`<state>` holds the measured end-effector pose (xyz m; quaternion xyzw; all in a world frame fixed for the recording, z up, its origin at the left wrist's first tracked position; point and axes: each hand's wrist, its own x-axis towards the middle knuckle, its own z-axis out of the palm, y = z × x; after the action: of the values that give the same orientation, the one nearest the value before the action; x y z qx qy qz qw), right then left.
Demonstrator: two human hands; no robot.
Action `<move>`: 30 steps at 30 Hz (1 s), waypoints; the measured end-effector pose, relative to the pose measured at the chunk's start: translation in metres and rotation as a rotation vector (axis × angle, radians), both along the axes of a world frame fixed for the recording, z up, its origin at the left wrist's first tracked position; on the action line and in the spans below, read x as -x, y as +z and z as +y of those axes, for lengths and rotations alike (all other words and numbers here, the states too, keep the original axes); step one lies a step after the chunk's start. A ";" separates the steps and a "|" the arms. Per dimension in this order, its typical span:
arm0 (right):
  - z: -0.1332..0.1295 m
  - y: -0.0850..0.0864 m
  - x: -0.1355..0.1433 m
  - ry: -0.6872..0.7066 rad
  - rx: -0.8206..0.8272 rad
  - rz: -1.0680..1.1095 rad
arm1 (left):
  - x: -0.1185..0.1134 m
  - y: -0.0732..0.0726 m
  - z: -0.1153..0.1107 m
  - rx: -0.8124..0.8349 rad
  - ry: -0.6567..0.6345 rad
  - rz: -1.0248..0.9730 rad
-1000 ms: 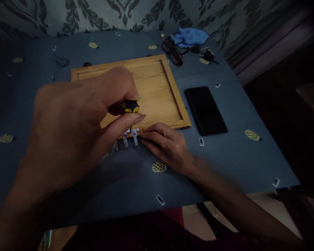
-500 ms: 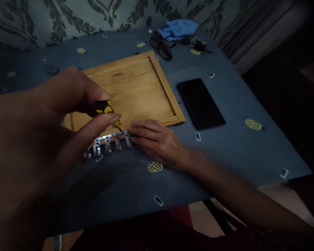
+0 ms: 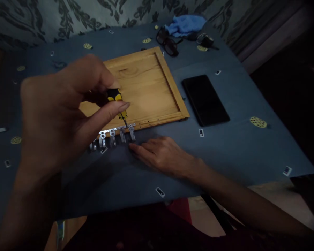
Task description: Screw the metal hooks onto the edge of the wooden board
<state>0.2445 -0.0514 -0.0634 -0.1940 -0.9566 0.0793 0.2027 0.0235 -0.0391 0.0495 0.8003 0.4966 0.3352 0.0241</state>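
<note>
My left hand (image 3: 65, 104) is closed around the black-and-yellow handle of a small screwdriver (image 3: 122, 114), pinched between thumb and forefinger. The screwdriver's tip points down at a row of silver metal clips (image 3: 112, 137) along the near edge of a framed wooden board (image 3: 143, 83). Close to the rightmost clip, my right hand (image 3: 167, 155) rests on the tablecloth, forefinger stretched out and other fingers loosely bent. Its forefinger tip is at a tiny dark thing too small to name. The right thumb is hidden.
Right of the board lies a black phone (image 3: 206, 100). Sunglasses (image 3: 169, 42), a blue cloth (image 3: 185, 25) and keys (image 3: 206, 40) are at the back of the table. A white cable end (image 3: 0, 130) shows at the far left.
My right hand has come off the board's near edge and down onto the tablecloth, uncovering small holes in the edge. My left hand still holds the screwdriver at the clips. The view has shifted slightly.
</note>
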 end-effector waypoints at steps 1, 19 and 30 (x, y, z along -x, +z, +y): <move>-0.003 0.000 0.002 -0.020 0.001 -0.053 | -0.001 0.002 0.000 0.010 -0.015 0.007; -0.021 -0.001 -0.020 -0.215 0.083 -0.015 | 0.001 0.008 -0.002 0.005 -0.040 0.117; -0.017 -0.003 -0.012 -0.318 0.227 -0.010 | 0.001 0.008 -0.001 -0.014 -0.046 0.120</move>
<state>0.2565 -0.0684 -0.0667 -0.3645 -0.8999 0.1525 0.1847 0.0228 -0.0402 0.0572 0.8304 0.4761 0.2893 -0.0038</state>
